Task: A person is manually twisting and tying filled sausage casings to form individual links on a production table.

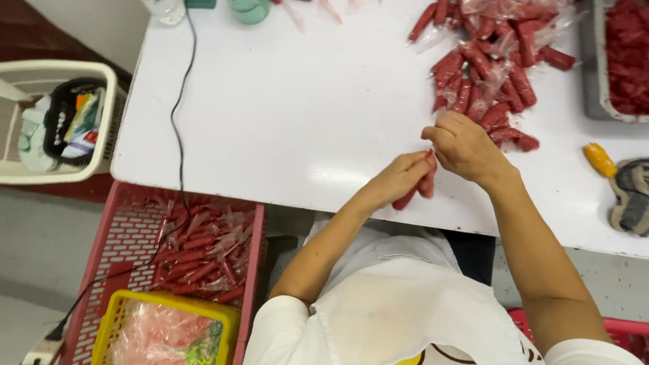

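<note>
Two hands were present, the left hand (399, 179) and right hand (463, 145), sharing one red sausage (419, 189) near centre. Loose piles of bagged red sausages (487, 74), too many and too overlapped to count, lay at 1 o'clock and in one pink crate (135, 236) at 8 o'clock. Also logged: one yellow basket (122, 314) at 7 o'clock, one white basket (101, 155) at 9 o'clock, one black cable (177, 115), one orange item (600, 159) at 3 o'clock.

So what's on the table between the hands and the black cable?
Nothing: in the head view, the white table is bare from the hands to the black cable.

Single head-worn view, looking steeply down, close over the white table (291, 115) edge
</note>
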